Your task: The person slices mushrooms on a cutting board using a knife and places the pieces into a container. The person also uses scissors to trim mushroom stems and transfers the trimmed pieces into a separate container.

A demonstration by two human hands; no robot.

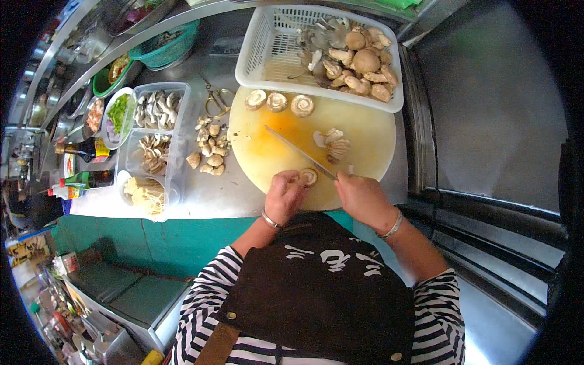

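Note:
My right hand grips a knife by its handle, and the blade slants up and left over the round cutting board. At the board's near side, the fingers of my left hand hold a shiitake mushroom cap, gill side up, close to the blade. Sliced mushroom lies fanned on the board beyond my right hand. Three stemless caps, one of them a mushroom cap, sit gills up in a row along the far edge.
A white plastic basket of whole mushrooms stands behind the board, overlapping its edge. Left of the board are mushroom stems, scissors and a clear divided container with sliced mushrooms and enoki. Bottles and bowls stand farther left.

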